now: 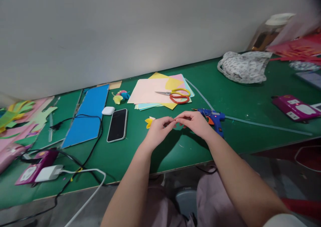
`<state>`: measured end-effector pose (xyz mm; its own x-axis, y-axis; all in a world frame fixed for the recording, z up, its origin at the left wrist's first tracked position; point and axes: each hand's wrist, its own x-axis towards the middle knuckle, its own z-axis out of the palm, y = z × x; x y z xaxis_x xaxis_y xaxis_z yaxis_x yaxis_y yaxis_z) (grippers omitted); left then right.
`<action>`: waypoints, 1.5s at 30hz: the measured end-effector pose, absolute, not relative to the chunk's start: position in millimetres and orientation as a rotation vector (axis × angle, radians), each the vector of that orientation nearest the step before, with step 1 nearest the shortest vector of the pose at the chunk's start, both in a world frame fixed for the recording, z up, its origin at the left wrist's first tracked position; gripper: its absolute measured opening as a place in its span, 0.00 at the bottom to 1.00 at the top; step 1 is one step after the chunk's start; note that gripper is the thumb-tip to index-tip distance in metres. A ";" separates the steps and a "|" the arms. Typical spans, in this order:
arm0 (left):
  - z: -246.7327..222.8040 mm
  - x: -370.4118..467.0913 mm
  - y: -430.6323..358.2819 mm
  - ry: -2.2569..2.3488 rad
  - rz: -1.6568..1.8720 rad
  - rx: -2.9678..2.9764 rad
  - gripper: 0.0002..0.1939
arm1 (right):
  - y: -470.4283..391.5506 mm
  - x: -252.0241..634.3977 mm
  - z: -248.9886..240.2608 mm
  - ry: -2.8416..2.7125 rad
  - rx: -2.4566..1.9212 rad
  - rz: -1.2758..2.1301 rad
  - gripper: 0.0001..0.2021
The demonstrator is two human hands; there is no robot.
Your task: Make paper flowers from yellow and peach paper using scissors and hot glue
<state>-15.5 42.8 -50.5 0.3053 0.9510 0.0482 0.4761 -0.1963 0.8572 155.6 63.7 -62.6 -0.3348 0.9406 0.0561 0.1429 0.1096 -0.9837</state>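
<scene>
My left hand (162, 128) and my right hand (192, 121) meet fingertip to fingertip above the green table (135, 160). Both are closed in a pinch; whatever lies between the fingertips is too small to make out. A yellow paper piece (148, 122) shows just left of my left hand. Beside my right hand lies a blue glue gun (219, 123) with an orange trigger, partly covered by my wrist. Behind the hands, scissors (179, 96) with red and yellow handles rest on a stack of coloured paper (145, 90).
Left of the hands are a phone (117, 125), a white case (108, 111), small paper shapes (120, 96), a blue board (87, 116) and tangled cables. A long glue stick (265, 125), a patterned cloth (243, 66) and a purple power strip (296, 108) lie to the right.
</scene>
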 end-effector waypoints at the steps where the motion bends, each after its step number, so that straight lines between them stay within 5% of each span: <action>1: -50.7 -15.2 42.7 1.280 0.783 1.809 0.14 | 63.7 155.4 -62.9 -1.613 -1.084 1.301 0.07; 20: -48.9 -15.0 44.0 1.331 0.763 1.886 0.11 | 65.5 152.1 -67.3 -1.606 -1.100 1.181 0.05; 25: -49.8 -15.9 44.9 1.343 0.755 1.930 0.11 | 67.1 155.4 -68.9 -1.658 -1.093 1.105 0.12; 31: -49.8 -16.2 44.4 1.359 0.735 2.003 0.10 | 63.4 154.9 -64.0 -1.745 -1.100 0.955 0.03; 45: -47.5 -16.7 43.9 1.431 0.661 2.149 0.11 | 64.2 158.7 -64.5 -1.872 -1.043 0.948 0.06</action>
